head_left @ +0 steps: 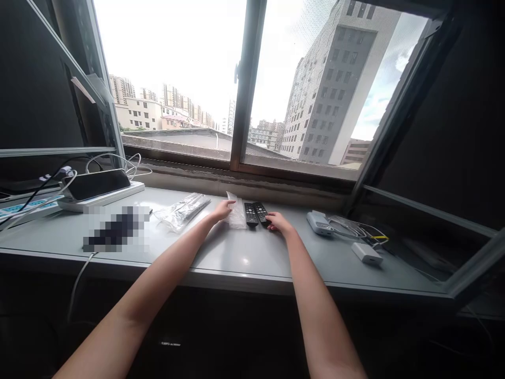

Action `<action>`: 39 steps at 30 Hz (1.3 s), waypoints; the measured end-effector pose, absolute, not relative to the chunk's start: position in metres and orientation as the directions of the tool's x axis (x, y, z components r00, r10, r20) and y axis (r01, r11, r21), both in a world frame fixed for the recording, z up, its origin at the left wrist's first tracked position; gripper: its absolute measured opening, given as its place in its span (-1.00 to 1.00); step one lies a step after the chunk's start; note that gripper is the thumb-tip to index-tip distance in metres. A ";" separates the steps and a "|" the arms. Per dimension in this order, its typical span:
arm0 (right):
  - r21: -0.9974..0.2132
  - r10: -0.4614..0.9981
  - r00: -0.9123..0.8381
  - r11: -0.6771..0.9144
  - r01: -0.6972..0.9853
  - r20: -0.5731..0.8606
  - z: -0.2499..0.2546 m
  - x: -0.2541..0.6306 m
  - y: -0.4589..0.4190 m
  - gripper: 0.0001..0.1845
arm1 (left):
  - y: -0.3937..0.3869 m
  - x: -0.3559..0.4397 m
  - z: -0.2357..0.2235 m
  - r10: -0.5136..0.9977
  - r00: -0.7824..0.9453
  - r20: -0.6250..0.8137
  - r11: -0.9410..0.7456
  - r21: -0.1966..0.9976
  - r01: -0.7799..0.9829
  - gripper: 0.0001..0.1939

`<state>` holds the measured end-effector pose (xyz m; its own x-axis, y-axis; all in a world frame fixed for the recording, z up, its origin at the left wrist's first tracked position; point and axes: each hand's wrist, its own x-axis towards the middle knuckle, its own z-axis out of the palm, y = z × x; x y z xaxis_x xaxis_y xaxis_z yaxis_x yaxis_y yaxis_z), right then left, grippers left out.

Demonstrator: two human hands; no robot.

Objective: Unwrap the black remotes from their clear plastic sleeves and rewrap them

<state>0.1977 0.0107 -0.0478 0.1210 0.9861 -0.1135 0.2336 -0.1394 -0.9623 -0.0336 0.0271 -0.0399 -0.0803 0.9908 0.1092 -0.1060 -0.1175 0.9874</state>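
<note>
Two black remote controls lie side by side on the grey desk (236,258). My right hand (278,222) is closed on the side of the right remote control (260,211), which is slightly turned. The left remote control (251,215) is untouched, just beside a clear plastic bag (237,215). My left hand (223,210) has its fingers closed on the left edge of this bag. Further left lies a pile of clear plastic packaging (183,210), apart from both hands; what is inside it I cannot make out.
On the right are a light blue power bank (320,224), a white adapter (366,253) and loose cables. A phone (97,185) leans on a white power strip (114,196) at the left. A blurred dark object (116,230) lies near the front edge. A window frame (240,89) stands behind.
</note>
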 end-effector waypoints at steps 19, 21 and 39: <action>-0.903 0.989 0.096 -0.143 0.405 -0.114 -0.040 0.194 0.002 -0.55 | 0.027 -0.031 -0.044 0.989 0.112 0.095 -0.146 0.644 0.751 -0.39; -0.903 0.989 0.096 -0.141 0.406 -0.112 -0.041 0.194 0.002 -0.55 | 0.025 -0.028 -0.045 0.992 0.095 0.087 -0.129 0.667 0.734 -0.32; -0.889 0.990 0.089 -0.139 0.437 -0.112 -0.040 0.192 0.002 -0.56 | 0.007 -0.034 -0.024 0.960 -0.092 0.265 0.031 0.225 0.974 -0.57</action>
<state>0.1923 0.0016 -0.0396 0.0887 0.9898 -0.1118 0.4367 -0.1395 -0.8887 -0.0342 0.0069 -0.0237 -0.0917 0.9598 0.2654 0.9739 0.0308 0.2250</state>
